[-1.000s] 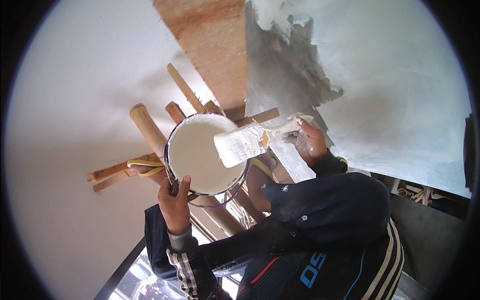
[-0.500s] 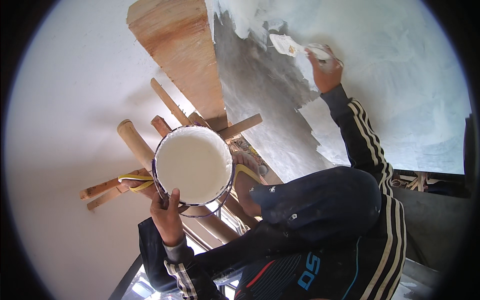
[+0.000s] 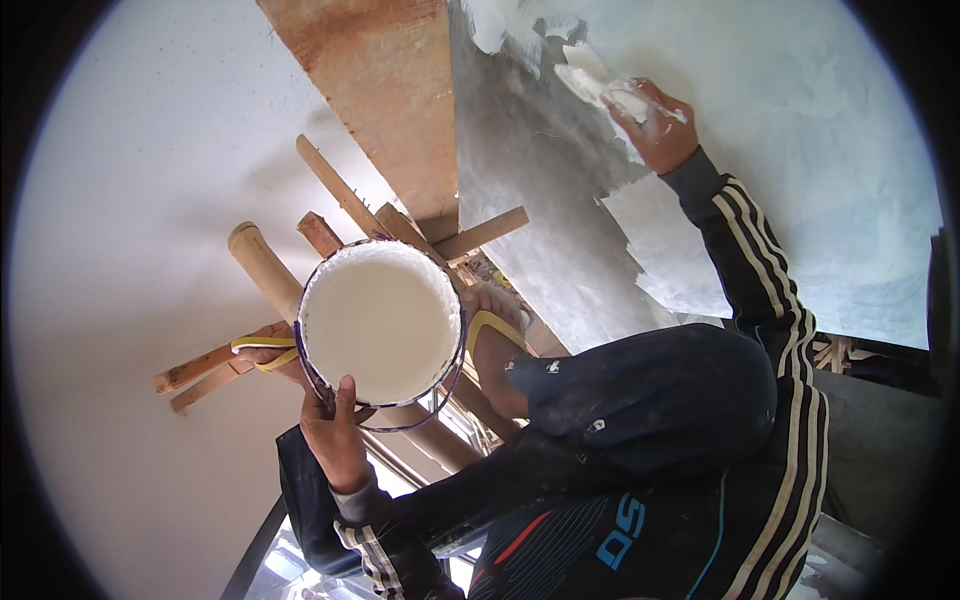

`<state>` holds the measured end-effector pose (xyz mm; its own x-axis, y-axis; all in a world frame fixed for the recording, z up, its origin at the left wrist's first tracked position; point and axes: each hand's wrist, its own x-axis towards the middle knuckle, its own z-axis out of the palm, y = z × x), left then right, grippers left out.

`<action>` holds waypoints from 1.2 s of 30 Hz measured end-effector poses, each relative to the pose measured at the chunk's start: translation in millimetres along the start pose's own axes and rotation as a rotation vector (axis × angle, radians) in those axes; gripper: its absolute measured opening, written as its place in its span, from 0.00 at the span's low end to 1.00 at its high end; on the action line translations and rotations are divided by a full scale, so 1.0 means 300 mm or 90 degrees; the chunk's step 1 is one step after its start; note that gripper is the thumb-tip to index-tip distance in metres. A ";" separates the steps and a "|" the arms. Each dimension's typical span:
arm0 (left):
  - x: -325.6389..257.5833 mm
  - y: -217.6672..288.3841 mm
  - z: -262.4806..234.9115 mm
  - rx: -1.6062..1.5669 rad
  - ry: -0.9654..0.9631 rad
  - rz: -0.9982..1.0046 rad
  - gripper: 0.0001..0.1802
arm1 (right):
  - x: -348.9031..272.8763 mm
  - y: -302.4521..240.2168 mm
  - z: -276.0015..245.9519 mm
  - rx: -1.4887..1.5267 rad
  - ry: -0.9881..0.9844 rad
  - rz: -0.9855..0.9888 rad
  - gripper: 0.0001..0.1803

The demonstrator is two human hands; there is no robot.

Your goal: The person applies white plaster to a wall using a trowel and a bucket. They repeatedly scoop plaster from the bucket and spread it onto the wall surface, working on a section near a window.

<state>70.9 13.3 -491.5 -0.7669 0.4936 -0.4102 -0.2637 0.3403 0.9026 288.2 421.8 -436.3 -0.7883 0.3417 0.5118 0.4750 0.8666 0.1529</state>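
My left hand [image 3: 335,440] grips the rim of a round bucket [image 3: 312,350], thumb over the edge and fingers behind it. White paint [image 3: 385,320] fills much of the bucket, and its inner wall is crusted white. Up at the right, my right hand [image 3: 660,128] is closed around the handle of a paintbrush [image 3: 590,85] smeared with white. The bristles meet the grey surface [image 3: 540,170] near the border of a white-coated area [image 3: 790,150]. That border is ragged, with bare grey between it and the wooden board.
A wide wooden board [image 3: 390,90] leans beyond the bucket. Bamboo poles [image 3: 265,265] and timber pieces [image 3: 485,232] cross beneath my feet, which wear yellow-strapped sandals [image 3: 490,330]. A pale wall [image 3: 120,250] rises at the left. My bent knee [image 3: 690,390] sits between both arms.
My right hand and the brush have shifted slightly right, and the brush has turned a little. The bucket stays in my left hand; the whole view has moved slightly.
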 end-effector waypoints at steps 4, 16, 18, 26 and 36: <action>0.007 0.012 0.009 -0.018 -0.005 -0.014 0.16 | -0.052 -0.004 0.201 0.058 -0.133 -0.007 0.15; -0.007 0.014 0.003 -0.013 0.021 -0.019 0.18 | -0.131 -0.023 0.534 0.051 -0.309 0.033 0.15; -0.011 0.008 -0.006 -0.004 0.022 -0.022 0.18 | -0.111 -0.012 0.539 0.035 -0.322 0.026 0.14; -0.001 -0.015 -0.003 0.014 0.038 0.002 0.17 | -0.059 0.063 0.539 -0.069 -0.320 -0.058 0.15; 0.008 -0.070 -0.027 -0.001 0.021 0.061 0.18 | 0.172 0.117 0.224 -0.186 -0.150 -0.088 0.17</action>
<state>69.7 0.8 -510.4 -0.8072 0.4972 -0.3181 -0.1895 0.2921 0.9374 238.0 494.3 -461.2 -0.9047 0.3324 0.2665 0.4223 0.7821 0.4583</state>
